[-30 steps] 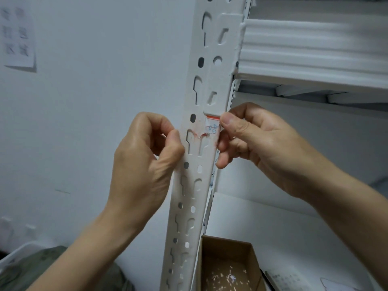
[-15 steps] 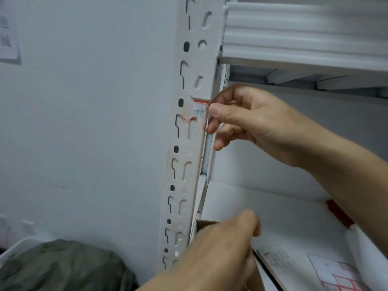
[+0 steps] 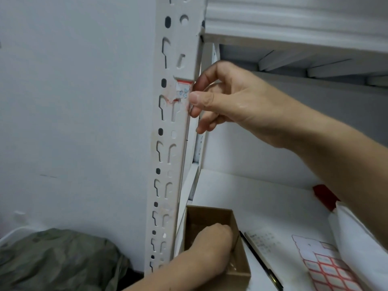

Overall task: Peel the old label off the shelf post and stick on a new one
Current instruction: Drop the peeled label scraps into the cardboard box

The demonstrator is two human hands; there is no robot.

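Shelf post (image 3: 168, 127) stands upright and serves as the reference for all positions below. Left hand (image 3: 214, 238) has left the post's left face, where it worked a second ago, and now sits low, just right of the post's foot, inside the cardboard box (image 3: 210, 210). Its fingers are hidden, so whether they are apart or closed cannot be told. Right hand (image 3: 220, 99) has stayed at the post's right edge at mid height, thumb and curled forefinger pinched on the corner that carries the label. Probable meaning: a torn scrap is being dropped in the box while the right hand keeps its place for the next pull, so peeling is only partly done. The box is open-topped and rests on the shelf board (image 3: 241, 198) beside the post's base. Apart from the left hand, its contents cannot be made out. Sheet of new labels (image 3: 327, 267), red-bordered, lies well right of the post, untouched. Old label (image 3: 183, 90) remains on the post's front face, red top strip intact, lower left torn away.
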